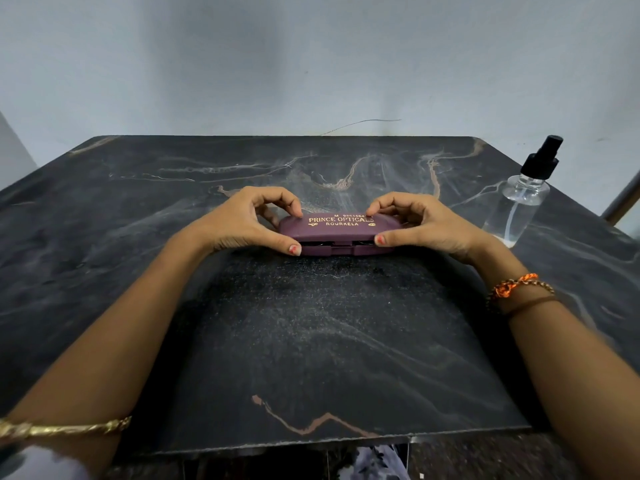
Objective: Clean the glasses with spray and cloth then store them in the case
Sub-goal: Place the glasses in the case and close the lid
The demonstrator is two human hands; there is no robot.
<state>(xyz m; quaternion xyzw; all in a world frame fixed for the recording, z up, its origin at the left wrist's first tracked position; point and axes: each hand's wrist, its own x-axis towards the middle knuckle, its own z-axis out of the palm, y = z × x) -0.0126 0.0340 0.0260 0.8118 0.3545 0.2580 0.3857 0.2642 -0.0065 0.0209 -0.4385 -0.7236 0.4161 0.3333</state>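
A maroon glasses case (337, 233) with gold lettering lies in the middle of the dark marble table (311, 341). Its lid stands slightly ajar, a thin gap showing along the near edge. My left hand (249, 223) grips the case's left end, thumb on the near edge and fingers on the lid. My right hand (422, 225) holds the right end the same way. Something dark shows through the gap; I cannot tell what. A clear spray bottle (519, 199) with a black pump top stands upright at the right. No cloth is in view.
A pale wall rises behind the table's far edge. The spray bottle stands close to the table's right edge. Past that edge a slanted metal bar (623, 199) shows. Bracelets sit on both wrists.
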